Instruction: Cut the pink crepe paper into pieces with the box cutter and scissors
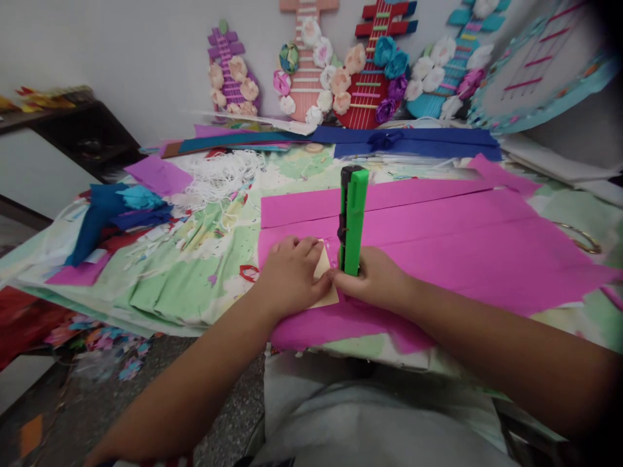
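A large pink sheet (438,246) of paper or thin foam lies spread on the table. My left hand (292,272) presses flat, fingers stretched, on a small cream-coloured card (327,295) that rests on the sheet near its left end. In my right hand (377,279) a green and black utility knife (354,220) stands upright, gripped low down just right of the card's edge. Its tip is hidden behind my fingers. Both thumbs nearly meet beside the card. A thin cut or seam runs across the upper part of the pink sheet.
Decorated guitar shapes with paper flowers, one of them red (365,97), lean on the wall. Blue strips (418,143) lie along the table's back. White string (228,172) and coloured scraps (102,220) sit to the left. A golden ring (579,239) lies at the right.
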### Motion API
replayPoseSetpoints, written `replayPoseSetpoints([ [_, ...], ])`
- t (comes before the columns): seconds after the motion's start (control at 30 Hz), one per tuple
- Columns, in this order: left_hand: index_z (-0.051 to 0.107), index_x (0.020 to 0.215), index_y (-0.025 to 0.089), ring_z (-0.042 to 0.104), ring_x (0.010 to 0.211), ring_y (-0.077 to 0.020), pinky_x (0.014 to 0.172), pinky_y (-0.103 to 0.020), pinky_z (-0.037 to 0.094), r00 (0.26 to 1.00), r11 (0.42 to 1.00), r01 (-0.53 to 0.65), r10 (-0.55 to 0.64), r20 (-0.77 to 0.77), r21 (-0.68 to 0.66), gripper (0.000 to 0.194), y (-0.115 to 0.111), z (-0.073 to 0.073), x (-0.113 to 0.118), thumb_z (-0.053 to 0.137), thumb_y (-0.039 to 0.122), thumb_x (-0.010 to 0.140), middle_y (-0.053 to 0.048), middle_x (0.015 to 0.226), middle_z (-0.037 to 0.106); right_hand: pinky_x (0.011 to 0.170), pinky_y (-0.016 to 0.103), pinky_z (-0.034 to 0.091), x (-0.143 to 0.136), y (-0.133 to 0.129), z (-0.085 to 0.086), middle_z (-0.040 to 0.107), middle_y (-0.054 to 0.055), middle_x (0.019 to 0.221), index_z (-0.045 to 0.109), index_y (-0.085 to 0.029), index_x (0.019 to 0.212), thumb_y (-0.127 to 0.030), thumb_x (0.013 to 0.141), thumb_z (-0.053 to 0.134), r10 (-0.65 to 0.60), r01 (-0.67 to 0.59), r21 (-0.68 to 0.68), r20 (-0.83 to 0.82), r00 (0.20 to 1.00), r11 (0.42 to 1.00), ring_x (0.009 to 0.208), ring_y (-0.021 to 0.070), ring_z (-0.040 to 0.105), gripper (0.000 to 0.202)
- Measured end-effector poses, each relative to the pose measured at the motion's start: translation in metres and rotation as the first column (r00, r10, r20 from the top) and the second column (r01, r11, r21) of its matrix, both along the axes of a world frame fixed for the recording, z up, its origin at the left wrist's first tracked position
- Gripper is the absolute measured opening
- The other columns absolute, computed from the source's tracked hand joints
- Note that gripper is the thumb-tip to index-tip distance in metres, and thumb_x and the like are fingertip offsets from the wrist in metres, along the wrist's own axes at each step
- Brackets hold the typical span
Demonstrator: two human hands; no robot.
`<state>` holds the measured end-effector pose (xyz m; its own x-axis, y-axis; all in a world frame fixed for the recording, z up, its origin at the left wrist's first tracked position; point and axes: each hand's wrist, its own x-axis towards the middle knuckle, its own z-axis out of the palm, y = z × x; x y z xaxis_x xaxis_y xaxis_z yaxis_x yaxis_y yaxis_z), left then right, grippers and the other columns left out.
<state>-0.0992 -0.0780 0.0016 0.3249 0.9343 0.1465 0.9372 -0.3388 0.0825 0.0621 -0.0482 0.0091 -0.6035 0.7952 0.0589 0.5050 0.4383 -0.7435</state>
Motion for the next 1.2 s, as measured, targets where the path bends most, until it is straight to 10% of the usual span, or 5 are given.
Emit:
replayPoseSetpoints([
  [1.2,0.045,0.116,0.025,0.035,0.108,-0.0292,0.089,-0.047,0.024,0.996,0.996,0.086,-0.085,0.031,-0.016,0.046,-0.0047,0.0019,-0.0013,0.047,0.043,0.073,-0.007,0.116,0.045,0.048,0.021,0.028,0.0036,0.0003,-0.0032,0.047,-0.004,0.054,0.054,-0.015,0.067,-0.039,0.071,0.049,0.038,-0.038,-0.001,-0.116,0.992,0.999,0.05,0.007,0.04,0.024],
])
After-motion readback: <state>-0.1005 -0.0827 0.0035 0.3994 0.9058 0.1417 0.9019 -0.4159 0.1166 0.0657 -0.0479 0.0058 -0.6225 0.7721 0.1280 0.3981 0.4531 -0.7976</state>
